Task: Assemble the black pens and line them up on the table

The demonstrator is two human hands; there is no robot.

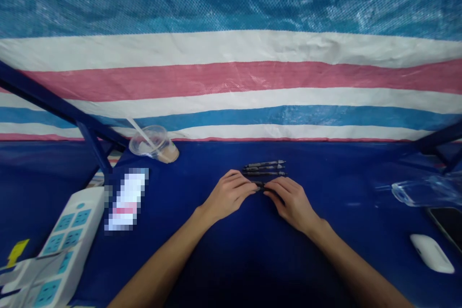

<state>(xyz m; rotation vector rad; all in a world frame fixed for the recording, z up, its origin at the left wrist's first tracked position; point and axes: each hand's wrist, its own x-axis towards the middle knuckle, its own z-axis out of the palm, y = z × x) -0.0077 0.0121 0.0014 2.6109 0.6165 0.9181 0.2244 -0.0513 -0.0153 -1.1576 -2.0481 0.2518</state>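
We see left hand and right hand, each grip pinched on dark pen, just before pen row; light, stiff, slick — pinch barrel ends.

striped tarp wall, blue table

On the desk, the left hand and right hand meet at the middle, with a pen between their fingertips. Just behind them lie three pens side by side. Far left stands a cup; near left lies a power strip. At the near right lies a mouse, and a phone behind it.
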